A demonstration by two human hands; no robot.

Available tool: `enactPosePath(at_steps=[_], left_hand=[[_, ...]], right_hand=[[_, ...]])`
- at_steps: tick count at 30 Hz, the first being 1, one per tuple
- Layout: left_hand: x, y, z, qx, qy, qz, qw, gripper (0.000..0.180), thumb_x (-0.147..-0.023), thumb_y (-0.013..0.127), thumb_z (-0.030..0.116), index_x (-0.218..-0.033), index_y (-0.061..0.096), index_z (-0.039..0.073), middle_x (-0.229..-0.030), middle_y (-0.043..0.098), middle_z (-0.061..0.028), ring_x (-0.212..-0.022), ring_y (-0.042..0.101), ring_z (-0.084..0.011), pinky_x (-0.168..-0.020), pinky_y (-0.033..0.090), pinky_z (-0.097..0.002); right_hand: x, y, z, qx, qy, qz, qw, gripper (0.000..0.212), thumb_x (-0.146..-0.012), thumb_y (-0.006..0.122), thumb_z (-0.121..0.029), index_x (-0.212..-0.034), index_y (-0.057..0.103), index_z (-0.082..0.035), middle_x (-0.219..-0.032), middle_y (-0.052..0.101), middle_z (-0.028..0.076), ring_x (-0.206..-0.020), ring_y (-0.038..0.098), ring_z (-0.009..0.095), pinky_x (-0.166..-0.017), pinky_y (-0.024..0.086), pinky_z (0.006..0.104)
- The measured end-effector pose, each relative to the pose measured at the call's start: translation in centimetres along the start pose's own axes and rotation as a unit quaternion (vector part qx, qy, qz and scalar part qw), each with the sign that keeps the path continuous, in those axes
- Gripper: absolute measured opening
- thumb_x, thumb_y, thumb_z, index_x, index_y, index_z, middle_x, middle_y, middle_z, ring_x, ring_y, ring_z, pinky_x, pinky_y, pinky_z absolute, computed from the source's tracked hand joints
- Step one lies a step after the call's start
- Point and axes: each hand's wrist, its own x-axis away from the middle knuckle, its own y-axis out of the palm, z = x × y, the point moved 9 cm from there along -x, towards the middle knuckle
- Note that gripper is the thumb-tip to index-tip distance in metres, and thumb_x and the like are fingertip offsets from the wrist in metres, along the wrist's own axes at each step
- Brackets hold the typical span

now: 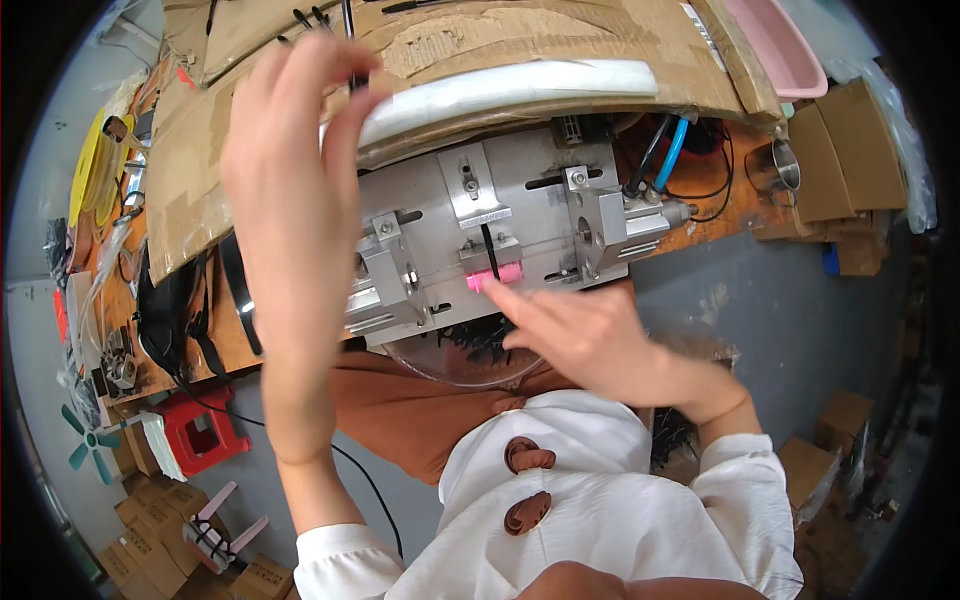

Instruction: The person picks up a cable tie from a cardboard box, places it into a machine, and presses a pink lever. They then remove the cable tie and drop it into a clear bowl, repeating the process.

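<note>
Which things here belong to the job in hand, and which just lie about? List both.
Apparently in the job:
right hand, index fingertip at the pink piece
black strip across it
metal fixture

Apparently lying about:
red stool
green fan
pink tub
metal cup

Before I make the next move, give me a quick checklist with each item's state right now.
1. Right hand clear of the metal plate: not ok, its index finger reaches the pink piece.
2. Pink piece at the plate's front edge: ok.
3. Black rod reaching the pink piece: ok.
4. Rod firmly fixed: cannot tell.
5. Left hand away from the pink piece: ok, raised over the cardboard.
6. Left hand's grip: cannot tell, blurred.
</note>
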Motion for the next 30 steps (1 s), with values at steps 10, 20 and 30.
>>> enactPosePath(at_steps=[10,20,30], left_hand=[[16.8,5.3,7.9,0.049,-0.106,-0.159,0.980,0.074,-0.067,0.070,-0.009,-0.135,0.043,-0.006,-0.094,0.054,-0.0109,-0.083,0.048,-0.0257,-0.073,0.043,-0.0354],[16.7,6.7,7.7,0.002,-0.103,-0.228,0.968,0.064,-0.074,0.065,-0.006,-0.134,0.042,-0.007,-0.094,0.050,-0.0117,-0.084,0.049,-0.0263,-0.075,0.044,-0.0360],[-2.1,3.1,-10.4,-0.122,-0.081,-0.045,0.988,0.030,-0.089,0.062,0.029,-0.100,0.061,0.000,-0.082,0.061,-0.0131,-0.071,0.056,-0.0272,-0.070,0.045,-0.0352]], right_hand=[[-20.8,-7.1,10.7,0.208,-0.116,0.052,0.970,0.035,-0.083,0.044,0.002,-0.119,0.044,0.004,-0.094,0.061,0.021,-0.088,0.058,0.038,-0.083,0.047,0.0401],[-8.8,-11.4,11.5,-0.420,0.180,0.161,0.875,0.020,-0.084,0.059,-0.013,-0.097,0.061,0.002,-0.086,0.059,0.014,-0.074,0.059,0.022,-0.059,0.047,0.0335],[1.1,-2.6,0.2,-0.183,-0.037,0.152,0.971,0.038,-0.067,0.077,0.002,-0.102,0.061,0.005,-0.087,0.064,0.010,-0.059,0.054,0.020,-0.052,0.046,0.0304]])
